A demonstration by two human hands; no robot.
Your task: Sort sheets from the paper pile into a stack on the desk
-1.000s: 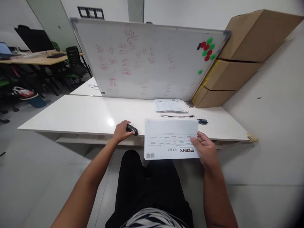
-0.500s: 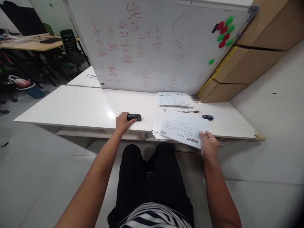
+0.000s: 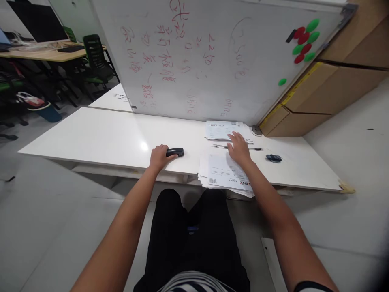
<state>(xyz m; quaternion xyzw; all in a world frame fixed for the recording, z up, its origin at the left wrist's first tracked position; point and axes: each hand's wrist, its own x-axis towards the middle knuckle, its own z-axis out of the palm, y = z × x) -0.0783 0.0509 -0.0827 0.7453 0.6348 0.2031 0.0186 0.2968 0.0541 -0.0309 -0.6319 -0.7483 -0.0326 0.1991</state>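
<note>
My left hand (image 3: 159,157) rests on the white table (image 3: 100,138), fingers curled around the end of a small black stapler (image 3: 175,152). Stretched forward, my right hand (image 3: 239,147) has its fingers spread flat over a black pen (image 3: 255,149) and the near edge of the far stack of printed forms (image 3: 223,130). A second pile of printed forms (image 3: 225,175) lies under my right wrist and overhangs the table's front edge.
A whiteboard (image 3: 212,56) with red writing and red and green magnets leans at the table's back. Cardboard boxes (image 3: 331,77) stack at the right. A small dark object (image 3: 274,158) lies right of the papers. Desks and chairs (image 3: 91,61) stand far left.
My right hand laid the sheet it held on the near pile, let go, and reached forward to the pen and far stack. My left hand stayed on the stapler.
</note>
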